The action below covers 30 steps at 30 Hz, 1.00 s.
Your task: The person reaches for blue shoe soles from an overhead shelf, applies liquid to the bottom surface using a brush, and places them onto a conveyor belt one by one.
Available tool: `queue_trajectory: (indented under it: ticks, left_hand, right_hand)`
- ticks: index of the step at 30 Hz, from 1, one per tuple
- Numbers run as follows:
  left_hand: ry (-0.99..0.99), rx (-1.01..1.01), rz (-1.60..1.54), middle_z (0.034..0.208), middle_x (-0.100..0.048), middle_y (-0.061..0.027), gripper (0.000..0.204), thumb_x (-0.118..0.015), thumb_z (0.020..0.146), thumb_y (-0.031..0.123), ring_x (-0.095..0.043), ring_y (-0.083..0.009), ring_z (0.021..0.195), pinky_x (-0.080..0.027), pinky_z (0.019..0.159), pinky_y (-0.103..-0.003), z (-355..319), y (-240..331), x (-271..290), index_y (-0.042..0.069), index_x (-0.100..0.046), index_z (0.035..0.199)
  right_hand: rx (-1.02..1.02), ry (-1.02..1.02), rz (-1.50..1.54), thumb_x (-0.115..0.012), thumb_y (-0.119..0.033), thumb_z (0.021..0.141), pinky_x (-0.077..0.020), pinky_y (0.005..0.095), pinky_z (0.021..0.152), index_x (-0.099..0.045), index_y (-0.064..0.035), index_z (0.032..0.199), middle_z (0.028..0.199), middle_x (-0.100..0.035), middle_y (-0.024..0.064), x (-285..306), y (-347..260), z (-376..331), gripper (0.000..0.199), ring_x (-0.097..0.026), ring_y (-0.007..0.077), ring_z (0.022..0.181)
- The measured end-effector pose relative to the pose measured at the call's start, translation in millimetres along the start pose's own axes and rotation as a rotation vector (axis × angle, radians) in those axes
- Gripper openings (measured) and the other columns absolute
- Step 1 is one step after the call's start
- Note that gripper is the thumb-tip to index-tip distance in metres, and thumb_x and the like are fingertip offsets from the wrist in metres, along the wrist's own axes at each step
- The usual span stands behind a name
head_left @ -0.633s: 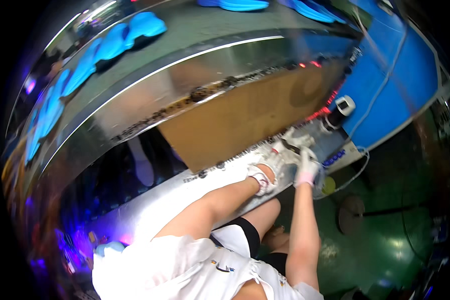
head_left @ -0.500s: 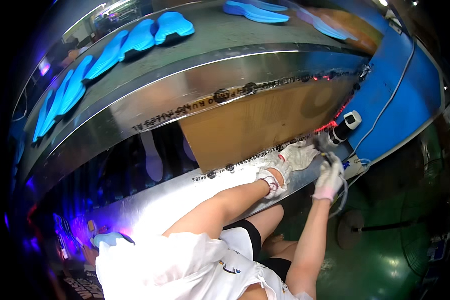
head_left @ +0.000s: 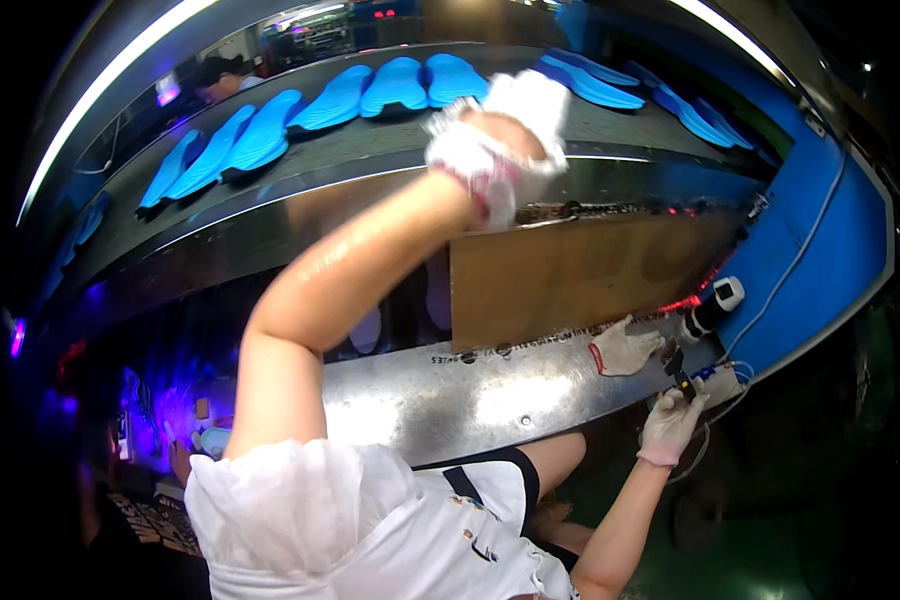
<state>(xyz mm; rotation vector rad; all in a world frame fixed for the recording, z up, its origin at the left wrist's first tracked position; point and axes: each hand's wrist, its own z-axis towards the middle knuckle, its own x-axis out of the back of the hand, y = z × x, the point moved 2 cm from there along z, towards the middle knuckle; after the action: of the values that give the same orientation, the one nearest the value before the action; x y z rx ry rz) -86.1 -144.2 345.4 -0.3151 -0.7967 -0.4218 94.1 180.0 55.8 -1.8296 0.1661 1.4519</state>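
Note:
My left hand [head_left: 505, 150], in a white glove, is raised over the edge of a dark conveyor belt [head_left: 400, 135], close to a row of blue shoe insoles [head_left: 394, 88]. Motion smears its fingers, so whether they grip anything is hidden. Low at the right, my gloved right hand [head_left: 670, 425] is closed round a small black hand tool [head_left: 683, 380]; its exact kind is unclear. A pale hose [head_left: 707, 445] loops beside that hand. On the metal ledge [head_left: 400, 410] lies a loose white glove [head_left: 625, 350] with a red cuff, left of the tool.
A brown cardboard sheet [head_left: 560, 285] stands behind the ledge. A black-and-white cylindrical device [head_left: 710, 310] leans by the blue side panel [head_left: 820, 240], where a cable hangs. More insoles [head_left: 595, 82] lie at the belt's right. Another person [head_left: 225, 80] is beyond the belt.
My left hand has left the loose glove on the ledge and swung up to the belt. My right hand stays low at the right with the tool. The view has shifted.

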Motion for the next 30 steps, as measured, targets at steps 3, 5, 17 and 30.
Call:
queue_trajectory:
  ticks: [3, 5, 17, 30]
  left_hand:
    - [-0.513, 0.185, 0.298, 0.121, -0.065, -0.0191, 0.036, -0.053, 0.097, 0.032, -0.065, -0.0357, 0.111, -0.051, 0.091, -0.051, 14.9, -40.3, 34.8, 0.004, -0.065, 0.116]
    - [-0.565, 0.171, 0.420, 0.111, -0.070, -0.0208, 0.031, -0.052, 0.097, 0.026, -0.069, -0.0350, 0.100, -0.054, 0.084, -0.050, 20.2, -67.2, 17.2, 0.002, -0.069, 0.104]
    - [0.297, 0.077, -0.857, 0.111, -0.068, -0.0113, 0.023, -0.077, 0.084, 0.007, -0.069, -0.0218, 0.095, -0.057, 0.079, -0.032, -99.1, 1.3, 35.9, 0.006, -0.069, 0.105]
    - [-0.231, -0.180, -1.196, 0.138, -0.051, -0.0217, 0.042, -0.082, 0.072, 0.004, -0.050, -0.0356, 0.130, -0.040, 0.109, -0.048, -310.8, 94.4, -183.8, 0.005, -0.064, 0.109]
  right_hand:
    - [-0.076, -0.092, -0.057, -0.058, -0.036, 0.101, -0.0552, 0.0193, 0.063, -0.053, -0.0103, 0.127, 0.106, -0.063, 0.0077, -18.3, 15.4, -17.4, 0.037, -0.064, 0.0140, 0.091]
    - [-0.087, -0.136, -0.077, -0.058, -0.022, 0.102, -0.0586, 0.0213, 0.068, -0.055, -0.0084, 0.123, 0.111, -0.064, 0.0062, -13.9, 27.1, -18.4, 0.025, -0.065, 0.0141, 0.092]
    - [0.019, 0.039, -0.307, -0.061, -0.006, 0.098, -0.0536, 0.0254, 0.070, -0.058, 0.0008, 0.118, 0.096, -0.062, 0.0069, 4.4, 29.8, -22.4, 0.022, -0.062, 0.0147, 0.084]
    - [0.023, 0.154, -0.432, -0.066, -0.005, 0.093, -0.0582, 0.0234, 0.065, -0.059, 0.0027, 0.117, 0.097, -0.066, 0.0089, -5.9, 41.5, -19.0, 0.026, -0.068, 0.0155, 0.080]
